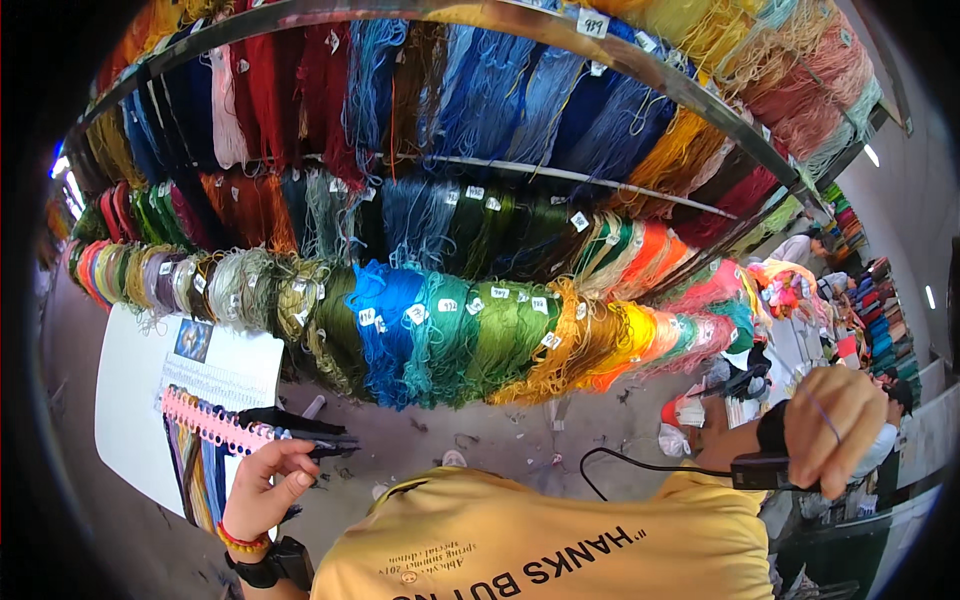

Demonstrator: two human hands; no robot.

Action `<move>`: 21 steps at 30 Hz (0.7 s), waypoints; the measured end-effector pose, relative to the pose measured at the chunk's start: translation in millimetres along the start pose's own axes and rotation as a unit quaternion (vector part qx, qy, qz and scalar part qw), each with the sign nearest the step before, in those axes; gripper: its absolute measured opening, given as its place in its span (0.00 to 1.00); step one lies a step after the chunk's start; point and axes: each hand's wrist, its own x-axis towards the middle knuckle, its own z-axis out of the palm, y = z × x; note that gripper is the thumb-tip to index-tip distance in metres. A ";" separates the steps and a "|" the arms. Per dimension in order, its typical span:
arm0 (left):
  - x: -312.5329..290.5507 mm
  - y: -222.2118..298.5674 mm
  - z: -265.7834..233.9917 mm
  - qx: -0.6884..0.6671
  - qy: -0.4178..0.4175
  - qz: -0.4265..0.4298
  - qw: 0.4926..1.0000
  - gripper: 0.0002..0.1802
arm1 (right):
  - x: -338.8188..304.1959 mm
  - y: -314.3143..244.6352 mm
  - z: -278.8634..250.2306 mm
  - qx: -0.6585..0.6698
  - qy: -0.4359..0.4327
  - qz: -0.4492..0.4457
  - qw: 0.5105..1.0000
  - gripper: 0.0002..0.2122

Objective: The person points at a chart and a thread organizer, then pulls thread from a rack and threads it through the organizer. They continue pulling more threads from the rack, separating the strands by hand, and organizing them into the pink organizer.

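Observation:
At the lower left, my left hand (266,488) is closed at the near end of a pink thread-holder strip (212,418) with a row of holes. Skeins in brown, yellow, blue and black hang from the strip, and a bundle of dark thread (300,424) sticks out beside my fingers. My right hand (836,428) is raised at the far right with its fingers curled. A thin purple thread (824,414) runs across those fingers; its other end cannot be made out.
A white board (125,400) with a printed sheet (245,362) lies behind the strip. Across the middle hangs a rail of coloured thread skeins (450,330) with small tags, with more racked skeins (500,90) above. Another person (797,248) is at the right, beyond a red bucket (683,410).

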 end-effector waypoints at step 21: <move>18.3 -28.8 32.9 -0.110 -0.011 -0.051 0.993 0.15 | 125.3 -43.4 -184.6 -0.207 0.524 -0.125 0.817 0.03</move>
